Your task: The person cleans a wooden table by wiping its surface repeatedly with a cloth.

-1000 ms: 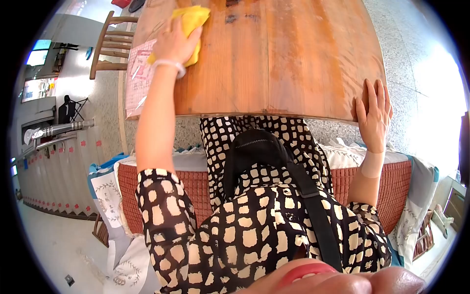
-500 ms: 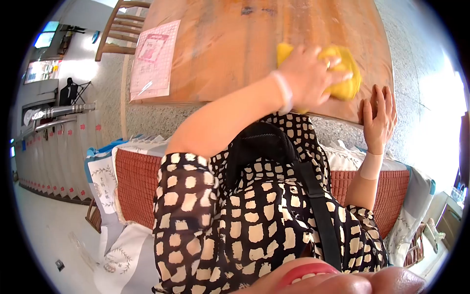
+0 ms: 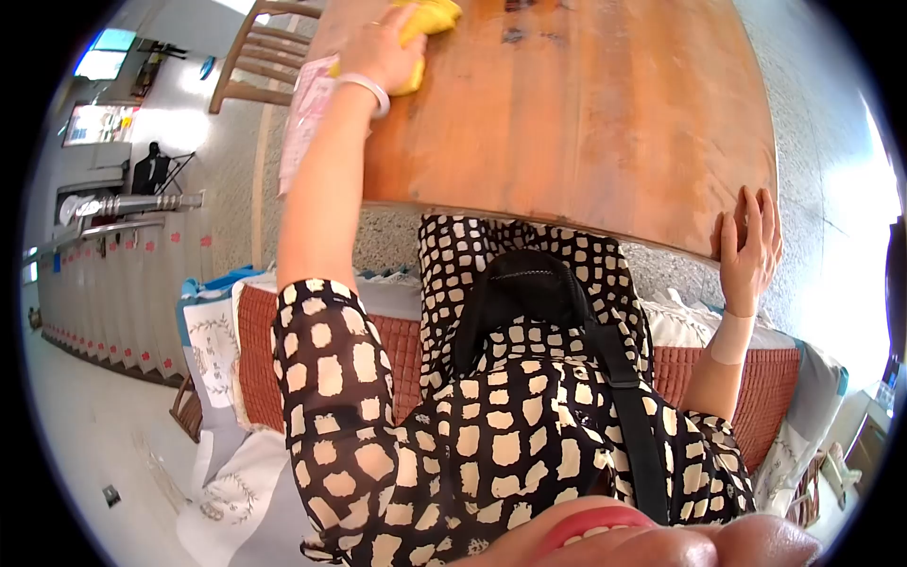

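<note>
At the table's far left, my left hand presses on a bunched yellow cloth, with its fingers bent over it. Parts of the cloth stick out on both sides of the hand. A white bracelet circles that wrist. Under the cloth lies a wooden table with a glossy top. Beside my left forearm is a pink printed sheet, partly hidden by the arm. My right hand rests on the table's near right corner, fingers stretched out and holding nothing.
A wooden chair stands past the table's left side. Behind me is a sofa with reddish-brown woven mats and pale covers. A black bag hangs across my front. A pale curtain is at the far left.
My left hand has swept the yellow cloth from the near right part of the table to the far left, reaching over the pink sheet. My right hand stays at the corner.
</note>
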`<state>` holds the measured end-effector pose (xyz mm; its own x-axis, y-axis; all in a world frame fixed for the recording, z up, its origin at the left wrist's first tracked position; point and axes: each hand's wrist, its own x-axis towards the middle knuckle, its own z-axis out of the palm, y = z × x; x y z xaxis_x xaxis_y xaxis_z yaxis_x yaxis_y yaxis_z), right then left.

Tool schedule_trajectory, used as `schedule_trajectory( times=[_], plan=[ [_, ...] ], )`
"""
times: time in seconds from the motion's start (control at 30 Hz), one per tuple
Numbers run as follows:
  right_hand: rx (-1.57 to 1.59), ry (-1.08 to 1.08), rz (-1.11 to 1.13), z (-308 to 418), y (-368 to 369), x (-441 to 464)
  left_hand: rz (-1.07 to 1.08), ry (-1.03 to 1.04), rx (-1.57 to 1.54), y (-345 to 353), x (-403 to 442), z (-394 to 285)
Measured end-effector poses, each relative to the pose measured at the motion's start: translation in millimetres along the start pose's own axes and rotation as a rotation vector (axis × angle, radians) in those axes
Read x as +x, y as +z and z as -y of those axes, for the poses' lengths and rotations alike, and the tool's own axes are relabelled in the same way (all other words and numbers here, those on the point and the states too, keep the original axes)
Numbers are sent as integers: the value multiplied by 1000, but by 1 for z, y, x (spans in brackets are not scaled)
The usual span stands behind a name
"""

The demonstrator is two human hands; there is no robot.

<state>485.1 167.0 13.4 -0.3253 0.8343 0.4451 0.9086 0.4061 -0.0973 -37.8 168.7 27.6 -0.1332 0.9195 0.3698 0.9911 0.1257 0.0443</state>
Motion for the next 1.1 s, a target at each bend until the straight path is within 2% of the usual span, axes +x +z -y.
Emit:
schedule_trajectory(
  times=[0.1, 0.17, 0.23, 0.33, 0.43, 0.53, 0.6, 0.73, 0.77, 0.8, 0.83, 0.87, 0.9, 1.0, 1.03, 1.1],
  plan=[
    [29, 5, 5, 4, -5, 2, 71, -133, 206, 4, 41, 31],
    [34, 25, 28, 5, -6, 2, 35, -389, 69, 30, 54, 85],
    [8, 31, 34, 6, -6, 2, 112, -603, 154, 19, 58, 96],
    [32, 51, 59, 11, -11, 4, 71, -690, 168, 28, 63, 117],
    [19, 52, 66, 12, -10, 4, 125, -785, 217, 25, 67, 92],
    [21, 53, 72, 12, -11, 4, 242, -553, 112, 10, 58, 52],
    [15, 43, 63, 12, -10, 3, 251, -484, 100, -9, 46, -12],
    [15, 24, 52, 11, -10, 3, 276, -235, 60, 4, 51, -107],
    [19, 28, 53, 12, -10, 3, 296, -204, -75, 18, 59, -125],
    [20, 33, 53, 13, -11, 3, -138, 66, 118, 49, 64, -149],
    [20, 36, 55, 13, -11, 4, 152, -55, -112, 7, 77, -195],
    [14, 21, 51, 11, -10, 4, 194, -45, -114, 6, 84, -225],
    [17, 24, 52, 11, -10, 4, 76, 29, -156, 13, 86, -250],
    [19, 37, 57, 13, -11, 4, 133, 133, -187, 42, 88, -318],
    [37, 38, 45, 12, -10, 4, 236, 169, -244, 25, 81, -333],
    [74, 35, 20, 10, -9, 4, 202, 307, -226, 18, 60, -346]
  ],
)
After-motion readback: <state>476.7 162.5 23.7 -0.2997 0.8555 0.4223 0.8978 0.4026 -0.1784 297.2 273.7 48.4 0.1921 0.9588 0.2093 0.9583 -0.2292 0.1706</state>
